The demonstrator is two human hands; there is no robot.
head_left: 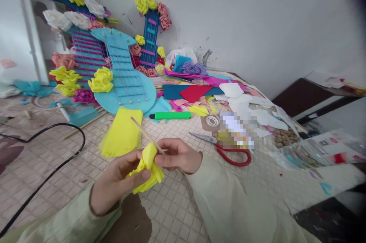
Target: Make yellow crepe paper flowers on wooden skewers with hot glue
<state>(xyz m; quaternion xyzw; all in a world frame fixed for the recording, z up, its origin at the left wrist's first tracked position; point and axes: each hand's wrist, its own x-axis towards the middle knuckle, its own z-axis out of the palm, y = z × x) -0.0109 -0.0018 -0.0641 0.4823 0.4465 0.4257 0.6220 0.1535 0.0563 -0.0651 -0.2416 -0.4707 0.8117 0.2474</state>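
Observation:
My left hand [121, 176] grips a crumpled yellow paper flower [148, 176] low in the middle of the view, thumb across its front. Just right of it, my right hand [180, 155] pinches a thin wooden stick [145, 133]. The stick slants from upper left down through those fingers, passing against the top of the flower. Flat yellow paper sheets [122, 132] lie behind my left hand. A green marker [171, 115] lies beyond both hands, and scissors with red handles [234, 155] rest to the right.
Blue instrument-shaped crafts [128, 79] with paper flowers stand against the wall at the back left. A black cable [57, 163] curves over the tiled-pattern table [177, 205] at left. Paper scraps [246, 105], purple yarn [194, 68] and a plastic bag [320, 151] lie toward the back and right.

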